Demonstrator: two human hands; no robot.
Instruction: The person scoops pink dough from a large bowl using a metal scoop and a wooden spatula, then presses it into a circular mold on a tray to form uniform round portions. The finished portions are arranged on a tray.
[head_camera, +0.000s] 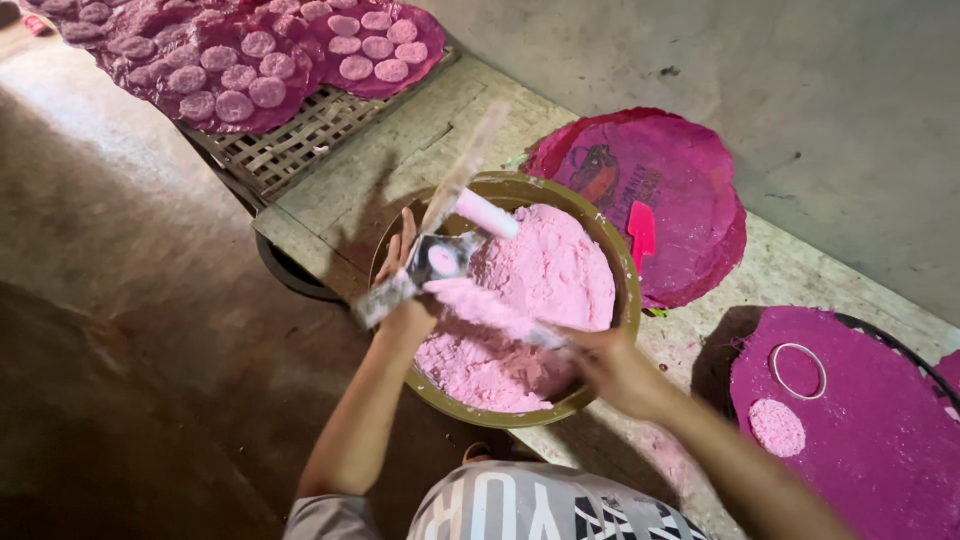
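An olive-green bowl (623, 268) heaped with pink powder (545, 285) stands on a low ledge in front of me. My left hand (405, 300) is at the bowl's left rim and grips a long, motion-blurred strip carrying a small round mould (437, 260) packed with pink. My right hand (610, 365) reaches in from the near right edge and holds a flat stick (490, 308), coated in pink, that lies across the powder just under the mould. A pink cylinder (487, 215) rests in the bowl behind the mould.
Right of the bowl lies a round magenta-covered tray (690, 190) with a pink scraper (641, 232). Another magenta tray (860, 440) at the right carries a white ring (797, 370) and one pink disc (777, 427). Several pink discs (240, 75) dry on magenta sheets over a woven rack (295, 140).
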